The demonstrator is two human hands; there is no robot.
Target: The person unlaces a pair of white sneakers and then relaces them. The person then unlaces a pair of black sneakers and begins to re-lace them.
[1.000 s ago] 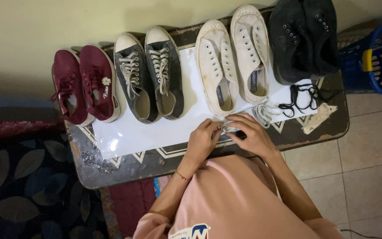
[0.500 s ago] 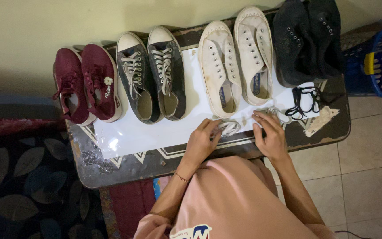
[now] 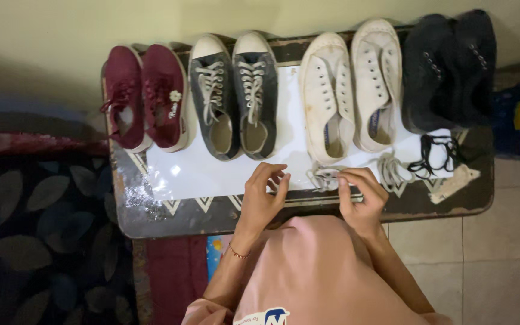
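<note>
A: Obs. 1, hands. The right hand (image 3: 361,195) has thumb and forefinger pinched on the near end of a bundled white fabric shoelace (image 3: 323,176); the other fingers are curled loosely. The left hand (image 3: 264,194) is half open with fingers bent, touching nothing, just beside the bundle on the side toward the bench's left edge.

B: Where does the lace lie?

A: On the glossy white sheet (image 3: 212,174) that covers the middle of the dark, worn, patterned bench (image 3: 170,219), near the front edge, directly below the heels of the pair of lace-less white canvas sneakers (image 3: 350,90). My reading: it lies at the foot of the shoes whose eyelets are empty.

B: Other laces?

A: A second white lace bundle (image 3: 390,170) just toward the right edge, and a tangled black shoelace (image 3: 434,155) below the pair of black canvas shoes (image 3: 446,66), also unlaced. Each lace apparently lies by its own pair.

B: And the remaining shoes?

A: The maroon low-top pair (image 3: 145,96) and the grey canvas pair with white laces (image 3: 234,93) sit toward the back-left, toes to the wall, fully laced.
</note>
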